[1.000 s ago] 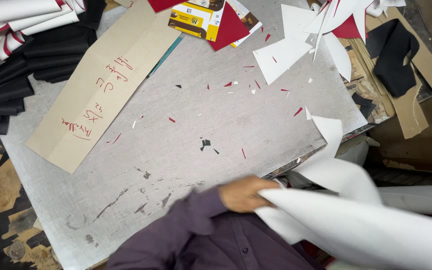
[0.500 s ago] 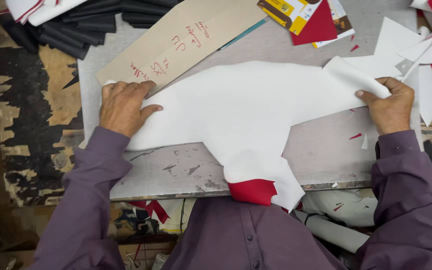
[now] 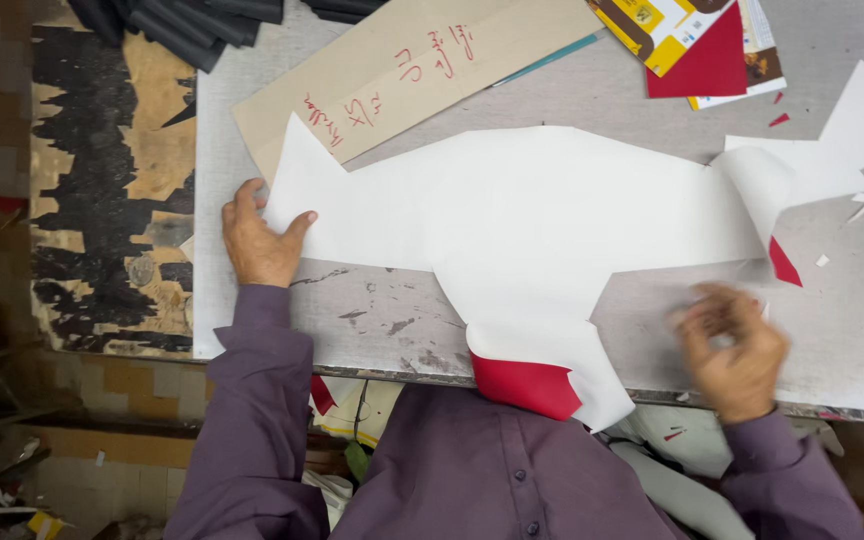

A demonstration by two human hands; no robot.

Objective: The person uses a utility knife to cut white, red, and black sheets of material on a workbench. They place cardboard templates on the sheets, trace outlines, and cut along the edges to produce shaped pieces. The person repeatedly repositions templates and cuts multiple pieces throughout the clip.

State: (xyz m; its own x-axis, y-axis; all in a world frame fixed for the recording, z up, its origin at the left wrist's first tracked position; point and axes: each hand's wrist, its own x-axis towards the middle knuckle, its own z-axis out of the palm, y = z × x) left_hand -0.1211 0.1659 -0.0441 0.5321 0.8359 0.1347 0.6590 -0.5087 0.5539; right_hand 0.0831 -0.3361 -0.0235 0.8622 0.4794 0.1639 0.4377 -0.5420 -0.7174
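- Left hand [image 3: 257, 240] lies flat with fingers spread, pressing the left end of the white cut sheet [image 3: 552, 230] onto the grey worktable [image 3: 392, 320]; it pins rather than grips.
- Right hand [image 3: 735, 350] is blurred above the table near the front edge, just below the sheet's right part, fingers loosely curled; whether it holds anything I cannot tell.
- White cut sheet spreads across the table's middle, its upper left overlapping a tan cardboard strip [image 3: 402, 75]. 1 tab hangs over the front edge, showing a red underside [image 3: 524, 385], and the right end curls up.
- Risk, as I judge it: with only 1 hand pinning, the curled right end could roll back or the overhanging tab could drag the sheet toward the person.
- Left forearm runs straight forward from the purple sleeve [image 3: 262, 400]; the right wrist bends inward.
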